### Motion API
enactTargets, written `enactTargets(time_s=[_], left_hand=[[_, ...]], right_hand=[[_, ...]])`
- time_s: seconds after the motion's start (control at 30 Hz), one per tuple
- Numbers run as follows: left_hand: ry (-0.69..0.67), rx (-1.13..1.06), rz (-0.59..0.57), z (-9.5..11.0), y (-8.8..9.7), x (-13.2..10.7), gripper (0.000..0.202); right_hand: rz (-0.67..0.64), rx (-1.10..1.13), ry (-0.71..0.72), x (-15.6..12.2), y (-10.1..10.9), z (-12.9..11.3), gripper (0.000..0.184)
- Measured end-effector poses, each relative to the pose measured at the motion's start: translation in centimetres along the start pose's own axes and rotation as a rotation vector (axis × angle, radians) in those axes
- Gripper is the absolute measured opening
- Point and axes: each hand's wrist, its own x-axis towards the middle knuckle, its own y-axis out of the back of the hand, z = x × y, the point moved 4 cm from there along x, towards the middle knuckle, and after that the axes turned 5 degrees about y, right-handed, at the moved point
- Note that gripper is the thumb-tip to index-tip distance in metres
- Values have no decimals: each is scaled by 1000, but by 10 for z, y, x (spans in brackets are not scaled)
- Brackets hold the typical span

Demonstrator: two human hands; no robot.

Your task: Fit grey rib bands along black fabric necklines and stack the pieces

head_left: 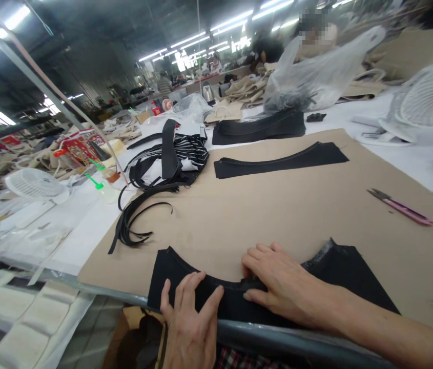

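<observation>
A black fabric piece (185, 274) with a curved top edge lies at the near edge of a brown cardboard sheet (277, 210). My left hand (189, 320) lies flat on the fabric's lower middle with its fingers stretched out and slightly apart. My right hand (277, 282) rests on the curved edge just to the right, fingers bent and pressed down on the cloth near a fold. Neither hand lifts the fabric off the cardboard.
Pink thread snips (403, 207) lie at the right. A curved black piece (277, 161) and a stack (258, 128) sit farther back, with black strips (139, 215) to the left. White fans (35, 184) (427, 100), a plastic bag (316, 77) and a person stand around.
</observation>
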Motion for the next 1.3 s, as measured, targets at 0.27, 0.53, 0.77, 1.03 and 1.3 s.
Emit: enactTargets(time_s=[0.27,0.53,0.77,1.03,1.3], left_hand=[[71,-285,-208,29,-9,36,41],[130,-369,-422,33,-14,57,30],[125,-406,-380,30,-15,54,25],[-48,-456,-288,28,-17,48,25],[110,-622,-414,25,-10,56,26]], right_hand=[[-37,-28,-17,1,-1,2,7],[-20,90,0,-9,3,3,16],[75,144,87,-12,-8,7,17],[126,177,117,-19,-14,9,17],[113,133,131,-20,-11,6,19]])
